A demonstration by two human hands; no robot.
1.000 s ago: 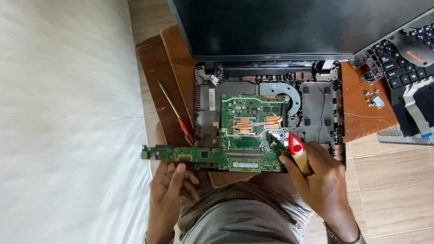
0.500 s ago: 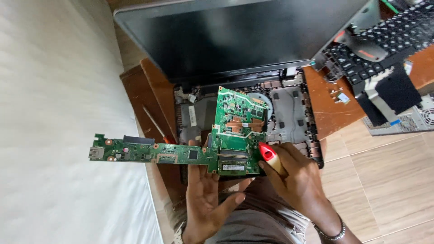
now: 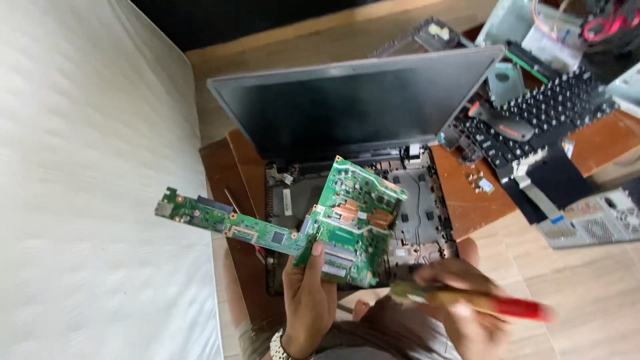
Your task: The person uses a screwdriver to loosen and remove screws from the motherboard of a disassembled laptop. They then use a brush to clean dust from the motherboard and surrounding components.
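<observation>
The left hand [image 3: 308, 300] grips the lower edge of a green circuit board [image 3: 347, 223], thumb pressed flat on its populated face and fingers closed behind it, so that the board is lifted clear of the opened laptop base [image 3: 407, 213] and tilted toward the camera. The board is L-shaped: a broad, roughly square section carrying copper-coloured heat pipes, dark chips and a pale slot, and a long narrow arm [image 3: 220, 220] that extends to the person's left and ends in small metal connectors. The right hand [image 3: 460, 307] is closed around a brush [image 3: 467, 301] with a wooden shaft and a red end; the brush lies nearly level, its tip just beside the lower right corner of the board, and it is blurred. Beneath the board, the laptop base shows as a shallow black plastic tray with moulded ribs and thin cables, resting on a brown wooden board [image 3: 460, 200]. The laptop screen [image 3: 353, 107], dark and matte, stands open behind the base. To the right, a detached black keyboard [image 3: 540, 120] lies tilted on the wood, with a black flat sheet [image 3: 557, 180] near it and loose small parts [image 3: 481, 181] between keyboard and base. A white, softly textured surface [image 3: 80, 187] fills the left side of the view.
</observation>
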